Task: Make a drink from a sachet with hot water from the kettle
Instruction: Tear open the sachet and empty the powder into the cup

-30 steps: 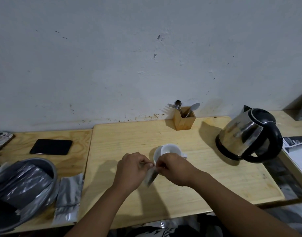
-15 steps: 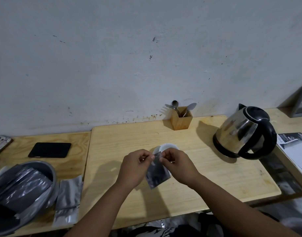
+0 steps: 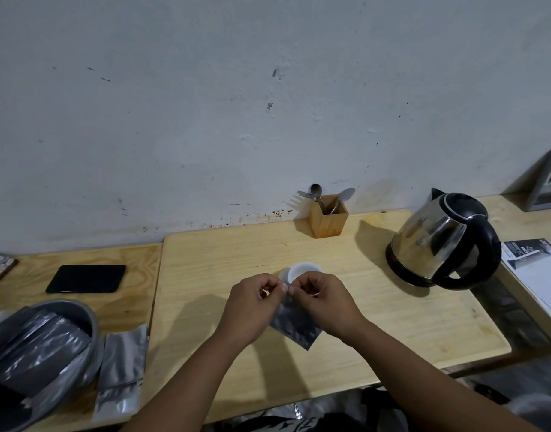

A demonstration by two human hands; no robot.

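A silver foil sachet hangs between my hands over the middle of the wooden table. My left hand and my right hand both pinch its top edge, fingertips almost touching. Just behind my hands stands a small white cup, partly hidden by my fingers. The steel kettle with a black handle and lid sits at the right of the table, apart from my hands.
A wooden holder with spoons and a fork stands by the wall. At the left are a black phone, a grey bowl full of foil sachets and loose sachets beside it. Printed papers lie at the right.
The sachet has turned from edge-on to flat and hangs lower below my fingers. My hands have shifted slightly toward me, so more of the cup shows.
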